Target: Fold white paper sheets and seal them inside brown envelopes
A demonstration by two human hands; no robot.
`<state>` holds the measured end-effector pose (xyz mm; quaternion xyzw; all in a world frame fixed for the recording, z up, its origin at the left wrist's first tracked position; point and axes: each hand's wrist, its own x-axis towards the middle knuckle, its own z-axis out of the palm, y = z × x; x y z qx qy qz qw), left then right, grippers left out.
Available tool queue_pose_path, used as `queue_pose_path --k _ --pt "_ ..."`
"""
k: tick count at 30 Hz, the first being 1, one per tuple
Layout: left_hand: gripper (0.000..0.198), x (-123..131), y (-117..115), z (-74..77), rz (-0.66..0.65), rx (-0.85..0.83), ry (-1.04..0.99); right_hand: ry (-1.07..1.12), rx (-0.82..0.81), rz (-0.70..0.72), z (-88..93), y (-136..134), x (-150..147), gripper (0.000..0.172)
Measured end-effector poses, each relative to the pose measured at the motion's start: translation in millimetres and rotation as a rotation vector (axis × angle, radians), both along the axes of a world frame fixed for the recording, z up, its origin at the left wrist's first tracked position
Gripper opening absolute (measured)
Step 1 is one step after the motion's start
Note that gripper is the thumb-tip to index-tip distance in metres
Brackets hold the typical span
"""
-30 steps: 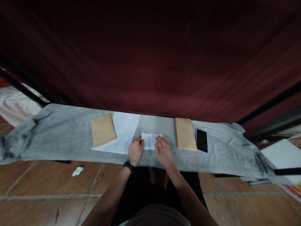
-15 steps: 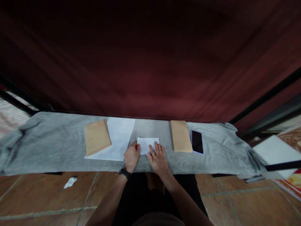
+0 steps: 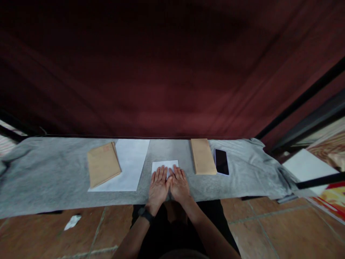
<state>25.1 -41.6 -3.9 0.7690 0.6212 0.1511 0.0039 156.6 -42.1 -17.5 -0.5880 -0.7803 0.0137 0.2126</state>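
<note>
A small piece of folded white paper [image 3: 165, 163] lies on the grey cloth in front of me, partly covered by my hands. My left hand [image 3: 158, 187] rests flat on its left part, fingers stretched out and pointing away from me. Beside it, my right hand [image 3: 179, 185] lies flat on the right part, fingers also extended. The two thumbs come close together over the paper's middle. The paper's near edge is hidden beneath the palms.
The grey cloth [image 3: 67, 194] covers a narrow bench. To the left, brown envelopes [image 3: 104, 163] lie over large white sheets [image 3: 132, 165]. Right of my hands are a stack of brown envelopes [image 3: 203, 156] and a phone [image 3: 221, 162]. A dark red curtain [image 3: 167, 90] hangs behind.
My left hand has gone from closed fingers at the paper's left edge to lying flat on the paper. My right hand stays flat on it. The view has shifted slightly.
</note>
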Motion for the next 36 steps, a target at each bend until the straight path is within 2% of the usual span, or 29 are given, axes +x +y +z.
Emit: queue_pose_path --k 5,10,14,19,23,25,30,33,36 --pt "0.057 -3.5 1.1 -8.4 0.096 0.021 0.057 -0.012 -0.045 -0.008 4.3 4.9 13.0 0.051" --pt "0.057 0.1 1.9 -3.4 0.116 0.015 0.083 -0.013 -0.101 -0.075 7.2 10.0 13.4 0.052" --pt "0.056 1.4 1.4 -0.5 0.116 0.003 0.107 -0.006 -0.102 -0.055 10.4 10.1 14.7 0.05" --pt "0.057 -1.5 1.3 -1.8 0.113 -0.021 0.086 -0.039 -0.025 0.023 9.3 -11.2 19.4 0.049" --pt "0.057 1.9 4.9 0.5 0.117 -0.065 0.103 -0.088 0.023 -0.011 4.9 -28.5 18.6 0.058" --pt "0.056 9.6 8.5 4.2 0.088 -0.098 0.117 -0.106 0.028 -0.014 3.3 -30.7 17.9 0.059" --pt "0.053 30.0 21.9 13.5 -0.09 -0.141 0.094 -0.128 0.041 0.009 3.4 -28.2 17.6 0.054" --pt "0.054 20.9 29.1 13.2 -0.114 -0.131 0.074 -0.115 0.043 0.013 6.2 -28.1 18.1 0.053" --pt "0.053 -4.1 28.9 7.7 -0.088 -0.089 0.073 -0.101 0.028 0.005 8.7 -29.1 19.1 0.053"
